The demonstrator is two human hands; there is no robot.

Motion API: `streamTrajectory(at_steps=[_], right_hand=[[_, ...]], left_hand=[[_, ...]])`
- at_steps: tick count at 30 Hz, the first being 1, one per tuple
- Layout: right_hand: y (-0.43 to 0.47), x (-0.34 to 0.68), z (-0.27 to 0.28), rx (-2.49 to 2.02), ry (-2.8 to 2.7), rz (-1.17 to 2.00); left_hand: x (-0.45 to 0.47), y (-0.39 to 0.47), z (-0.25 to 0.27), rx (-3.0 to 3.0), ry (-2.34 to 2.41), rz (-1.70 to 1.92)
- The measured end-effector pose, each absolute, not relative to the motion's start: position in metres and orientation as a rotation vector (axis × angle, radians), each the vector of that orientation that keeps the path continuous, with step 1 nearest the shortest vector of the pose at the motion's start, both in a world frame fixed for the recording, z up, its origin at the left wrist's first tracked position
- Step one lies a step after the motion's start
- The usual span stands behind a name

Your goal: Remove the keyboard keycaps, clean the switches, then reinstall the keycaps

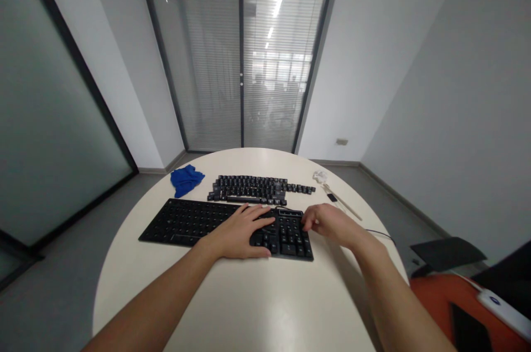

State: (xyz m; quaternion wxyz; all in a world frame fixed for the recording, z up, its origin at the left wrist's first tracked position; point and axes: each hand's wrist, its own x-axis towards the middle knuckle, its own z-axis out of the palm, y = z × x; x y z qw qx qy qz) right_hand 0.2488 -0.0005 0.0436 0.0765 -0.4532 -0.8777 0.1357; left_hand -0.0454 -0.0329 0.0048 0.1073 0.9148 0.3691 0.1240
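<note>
Head view shows the black keyboard (194, 222) lying across the centre of the frame on the white round table (265, 302), its left and middle part seemingly bare of caps while the number pad (290, 237), right of centre, has keys on it. Above it, a block of loose keycaps (249, 189) sits in neat rows. The left hand (238, 233) lies flat, fingers spread wide over the board near the number pad; the right hand (329, 223) is curled at the pad's right edge, fingers bent and close together, and I cannot tell whether they pinch a key or only touch the side. The step in hand looks like handling single keys there, so the spread palm is best used as a steady brace, pressing evenly so that the board does not slide or tip. The fingertips should take a cap squarely on opposite sides and move it straight along its stem, since a sideways twist could strain it. The thin stick (347, 205) at the right and the blue cloth (186, 180) at upper left of the keyboard are best left clear of the elbows.
</note>
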Motion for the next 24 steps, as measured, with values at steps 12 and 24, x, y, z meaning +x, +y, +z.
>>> streamTrajectory(at_steps=[12, 24], right_hand=[[0.05, 0.271, -0.008, -1.582, -2.053, -0.061], [0.06, 0.267, -0.019, -1.723, -2.116, -0.251]], left_hand=[[-0.048, -0.033, 0.005, 2.678, 1.07, 0.395], [-0.047, -0.034, 0.006, 2.693, 1.09, 0.354]])
